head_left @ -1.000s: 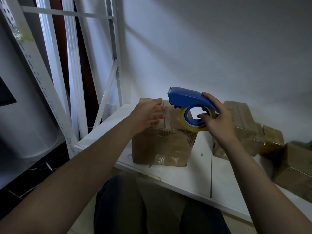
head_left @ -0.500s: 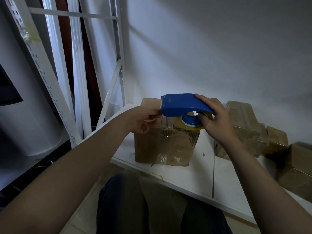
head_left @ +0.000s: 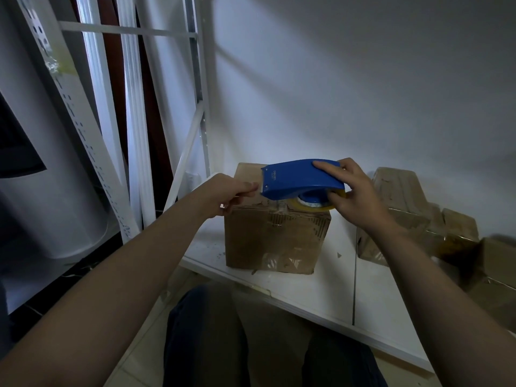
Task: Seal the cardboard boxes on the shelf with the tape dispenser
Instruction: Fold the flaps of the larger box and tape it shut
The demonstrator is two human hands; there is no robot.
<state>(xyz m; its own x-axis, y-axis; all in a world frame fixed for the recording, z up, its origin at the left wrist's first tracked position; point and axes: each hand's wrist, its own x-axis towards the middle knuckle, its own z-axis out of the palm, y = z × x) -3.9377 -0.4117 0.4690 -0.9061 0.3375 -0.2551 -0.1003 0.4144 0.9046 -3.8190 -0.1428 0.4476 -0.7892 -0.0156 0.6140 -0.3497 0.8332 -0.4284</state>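
Note:
A brown cardboard box (head_left: 275, 241) stands on the white shelf (head_left: 329, 280), with old tape on its front. Just above its top hangs a blue tape dispenser (head_left: 296, 178) with a yellowish tape roll (head_left: 312, 205) under it. My right hand (head_left: 354, 194) grips the dispenser from the right, fingers over the top and round the roll. My left hand (head_left: 226, 194) is at the dispenser's left tip, fingers curled and pinching at the tape end there; the tape itself is hard to make out.
More cardboard boxes (head_left: 402, 202) lie piled on the shelf to the right, up to the frame's edge. White metal shelf uprights (head_left: 201, 107) rise at the left. A white wall stands behind. My knees (head_left: 206, 339) are below the shelf's front edge.
The dispenser has tipped from upright to level and come down over the box. My left hand left the box top, curled and moved to the dispenser's front tip.

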